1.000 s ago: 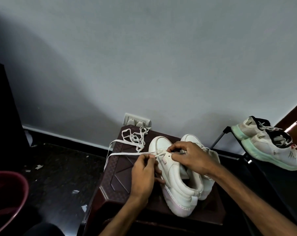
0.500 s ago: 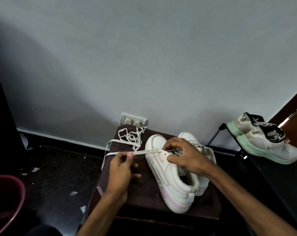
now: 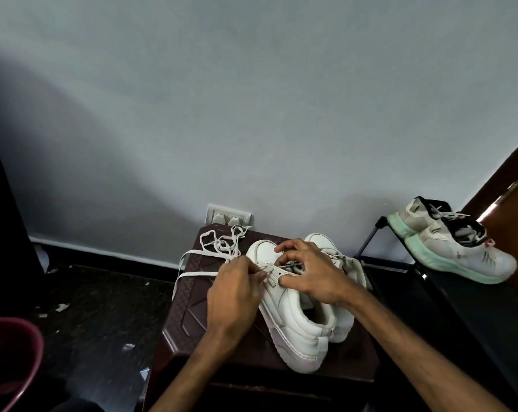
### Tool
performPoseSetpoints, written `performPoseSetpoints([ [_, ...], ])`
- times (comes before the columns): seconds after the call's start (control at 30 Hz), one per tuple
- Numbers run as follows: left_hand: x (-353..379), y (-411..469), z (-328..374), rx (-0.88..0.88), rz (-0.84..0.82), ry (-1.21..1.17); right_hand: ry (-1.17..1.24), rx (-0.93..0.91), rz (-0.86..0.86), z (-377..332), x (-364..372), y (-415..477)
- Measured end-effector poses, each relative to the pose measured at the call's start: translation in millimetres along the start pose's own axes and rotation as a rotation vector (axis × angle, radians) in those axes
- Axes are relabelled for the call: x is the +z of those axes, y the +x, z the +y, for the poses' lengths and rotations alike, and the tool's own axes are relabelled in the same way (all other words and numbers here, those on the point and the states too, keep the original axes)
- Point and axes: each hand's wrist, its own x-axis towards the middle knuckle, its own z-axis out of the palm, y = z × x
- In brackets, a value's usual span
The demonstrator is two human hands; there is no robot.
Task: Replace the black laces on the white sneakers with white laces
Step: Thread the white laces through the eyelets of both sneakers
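Pinching the white lace (image 3: 198, 273) at the near sneaker (image 3: 293, 319), my left hand (image 3: 237, 289) arches knuckles-up. My right hand (image 3: 309, 272) seems to pinch it too, though I can't see its fingertips.

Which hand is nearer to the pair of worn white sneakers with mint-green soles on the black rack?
Right. The right hand sits on the plain white sneakers on the brown plastic stool, left of the mint-soled sneakers; the left hand is even farther left.
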Motion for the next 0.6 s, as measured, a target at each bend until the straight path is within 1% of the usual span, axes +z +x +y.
performPoseSetpoints([
  [0.03,-6,-2,-10,-0.009,0.031,-0.051,0.001,-0.003,-0.007,1,0,0],
  [0.1,-26,-3,-30,-0.11,0.125,-0.266,0.005,-0.017,-0.01,2,0,1],
  [0.13,-40,-3,-37,-0.187,0.198,-0.44,0.003,-0.022,-0.009,1,-1,2],
  [0.17,-53,-3,-41,-0.286,0.26,-0.669,0.003,-0.025,-0.009,1,-1,2],
  [0.2,-64,-2,-42,-0.366,0.28,-0.948,0.002,-0.026,-0.009,2,0,2],
  [0.23,-70,-1,-39,-0.418,0.241,-1.211,0.002,-0.027,-0.006,2,0,2],
  [0.27,-72,1,-34,-0.434,0.186,-1.416,0.002,-0.03,-0.002,3,1,2],
  [0.3,-70,3,-26,-0.444,0.14,-1.56,0.004,-0.031,0.001,3,1,3],
  [0.33,-66,3,-15,-0.468,0.098,-1.642,0.006,-0.03,0.002,4,2,3],
  [0.37,-59,4,-7,-0.5,0.05,-1.636,0.007,-0.028,0.002,4,3,3],
  [0.4,-50,5,-1,-0.506,0.006,-1.511,0.004,-0.026,0.003,4,2,2],
  [0.43,-42,3,3,-0.432,-0.024,-1.197,-0.001,-0.025,0.003,4,2,2],
  [0.5,-25,-2,0,-0.08,-0.128,-0.38,-0.003,-0.024,0.004,3,2,1],
  [0.53,-17,-5,-2,0.054,-0.197,-0.042,0.0,-0.022,0.005,3,2,1],
  [0.57,-13,-4,-4,0.125,-0.251,0.155,-0.002,-0.023,0.007,3,2,0],
  [0.6,-16,-2,-3,0.152,-0.285,0.232,-0.011,-0.024,0.009,3,2,0],
])
